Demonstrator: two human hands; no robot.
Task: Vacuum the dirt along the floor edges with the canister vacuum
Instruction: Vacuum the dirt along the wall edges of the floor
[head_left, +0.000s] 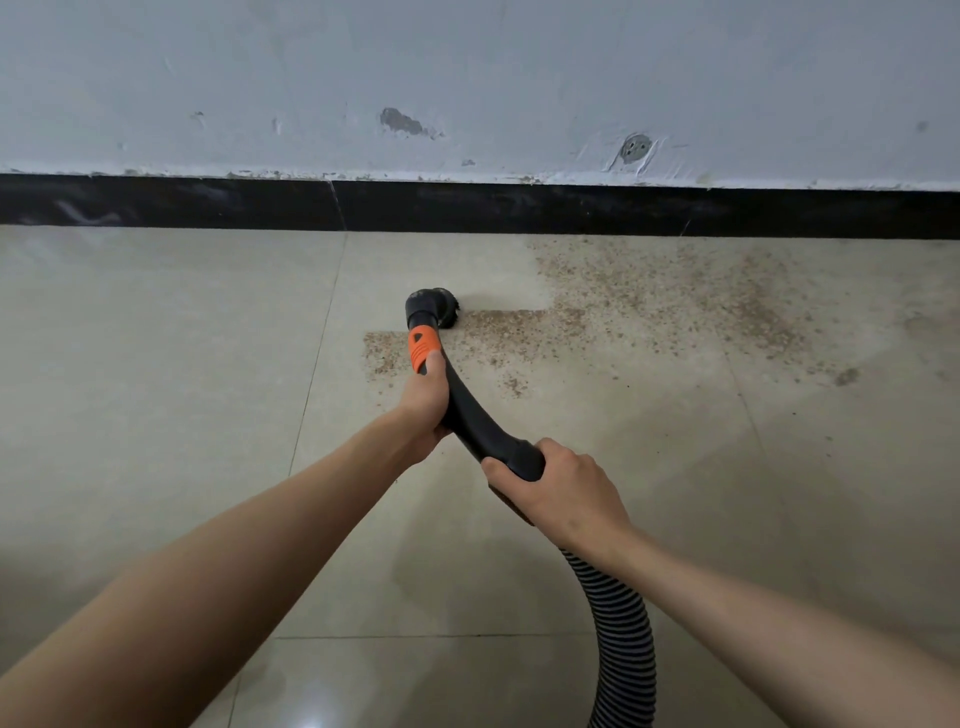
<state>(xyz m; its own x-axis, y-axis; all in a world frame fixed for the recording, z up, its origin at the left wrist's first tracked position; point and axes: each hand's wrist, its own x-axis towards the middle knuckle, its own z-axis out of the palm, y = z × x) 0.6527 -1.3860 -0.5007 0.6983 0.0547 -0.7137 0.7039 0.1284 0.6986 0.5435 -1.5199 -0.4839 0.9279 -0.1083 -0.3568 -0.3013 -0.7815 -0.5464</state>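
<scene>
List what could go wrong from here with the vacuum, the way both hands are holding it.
1. The brush nozzle sits at the left end of the dirt patch; clean swaths lie beside dirty strips, so narrow bands may get missed.
2. Dirt reaches the black skirting; pushing in could knock the nozzle against it.
3. The ribbed hose loops below the right hand; it may drag or kink while the left hand steers.

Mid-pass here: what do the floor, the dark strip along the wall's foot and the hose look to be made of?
Floor: likely glazed ceramic tile, beige, slight sheen, thin grout lines.
Dark strip: probably polished black tile or stone; glossy, faint reflections, a vertical joint.
Hose: ribbed flexible plastic, black with grey ridges.
</scene>
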